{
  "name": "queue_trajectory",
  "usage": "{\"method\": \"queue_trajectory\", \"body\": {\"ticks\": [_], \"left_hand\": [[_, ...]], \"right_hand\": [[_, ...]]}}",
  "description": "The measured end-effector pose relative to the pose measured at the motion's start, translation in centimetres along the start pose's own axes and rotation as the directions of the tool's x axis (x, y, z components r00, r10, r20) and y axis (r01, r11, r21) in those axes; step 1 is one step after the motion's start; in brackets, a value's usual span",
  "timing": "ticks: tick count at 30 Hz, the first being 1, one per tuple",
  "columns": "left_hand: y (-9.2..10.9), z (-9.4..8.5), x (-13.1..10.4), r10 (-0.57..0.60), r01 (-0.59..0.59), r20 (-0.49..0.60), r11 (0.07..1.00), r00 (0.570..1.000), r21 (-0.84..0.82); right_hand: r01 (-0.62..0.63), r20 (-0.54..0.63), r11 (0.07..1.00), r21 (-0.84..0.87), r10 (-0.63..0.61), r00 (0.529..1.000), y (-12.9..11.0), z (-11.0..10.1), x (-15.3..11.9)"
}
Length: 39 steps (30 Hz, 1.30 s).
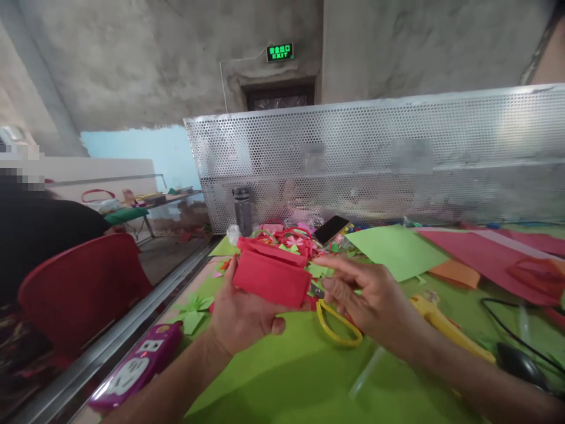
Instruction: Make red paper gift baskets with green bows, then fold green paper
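Note:
A red, folded, box-like piece rests in my left hand, gripped from the left side and from below. Whether it is paper or felt I cannot tell. Its top edge is folded into a flap. My right hand is at its right side, index finger stretched toward the upper right corner and thumb apart from it; the other fingers curl under, partly hidden. Nothing shows between the index finger and thumb. Beneath this hand are scissors with yellow handles, their blades pointing at the red piece and partly covered.
A yellow glue gun lies right, near a black mouse. Behind are a phone, a bottle, green sheets and red sheets. A purple case lies left. A person sits beyond on a red chair.

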<state>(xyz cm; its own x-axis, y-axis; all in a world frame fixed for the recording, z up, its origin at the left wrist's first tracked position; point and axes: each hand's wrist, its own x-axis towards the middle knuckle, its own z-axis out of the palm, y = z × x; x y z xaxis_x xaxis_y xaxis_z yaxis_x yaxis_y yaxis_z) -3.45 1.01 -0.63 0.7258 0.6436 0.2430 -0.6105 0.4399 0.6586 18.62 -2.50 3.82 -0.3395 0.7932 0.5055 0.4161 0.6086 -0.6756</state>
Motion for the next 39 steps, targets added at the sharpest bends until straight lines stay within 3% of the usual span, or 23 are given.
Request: {"method": "queue_trajectory", "body": {"ticks": [4, 8, 18, 25, 31, 34, 39], "left_hand": [[0.3, 1.2, 0.0, -0.005, 0.005, -0.006, 1.0, 1.0, -0.009], [0.4, 1.0, 0.1, -0.046, 0.046, 0.001, 0.998, 0.999, 0.04], [0.4, 0.4, 0.2, -0.16, 0.15, 0.096, 0.983, 0.982, 0.106], [0.8, -0.1, -0.1, -0.133, 0.123, 0.073, 0.984, 0.988, 0.127], [0.7, -0.8, -0.3, -0.033, 0.025, 0.094, 0.996, 0.995, 0.087], [0.6, -0.9, -0.2, -0.08, 0.073, 0.077, 0.993, 0.994, 0.097], [0.0, -1.4, 0.1, -0.187, 0.182, 0.069, 0.98, 0.98, 0.078]], "right_hand": [[-0.023, 0.018, 0.988, 0.155, 0.02, 1.0, 1.2, 0.2, 0.8], [-0.082, 0.099, 0.948, 0.307, 0.054, 0.994, 1.0, 0.2, 0.8], [-0.208, 0.33, 0.92, 0.333, 0.093, 0.939, 0.6, 0.2, 0.7], [-0.022, 0.303, 0.991, 0.129, -0.018, 0.953, 1.1, 0.4, 0.2], [0.105, 0.3, 0.994, -0.021, -0.094, 0.949, 0.8, 0.8, 0.0], [0.139, 0.325, 0.99, -0.037, -0.12, 0.938, 0.6, 0.8, 0.1], [0.095, 0.436, 0.99, -0.106, -0.04, 0.899, 0.4, 0.5, 0.4]]}}
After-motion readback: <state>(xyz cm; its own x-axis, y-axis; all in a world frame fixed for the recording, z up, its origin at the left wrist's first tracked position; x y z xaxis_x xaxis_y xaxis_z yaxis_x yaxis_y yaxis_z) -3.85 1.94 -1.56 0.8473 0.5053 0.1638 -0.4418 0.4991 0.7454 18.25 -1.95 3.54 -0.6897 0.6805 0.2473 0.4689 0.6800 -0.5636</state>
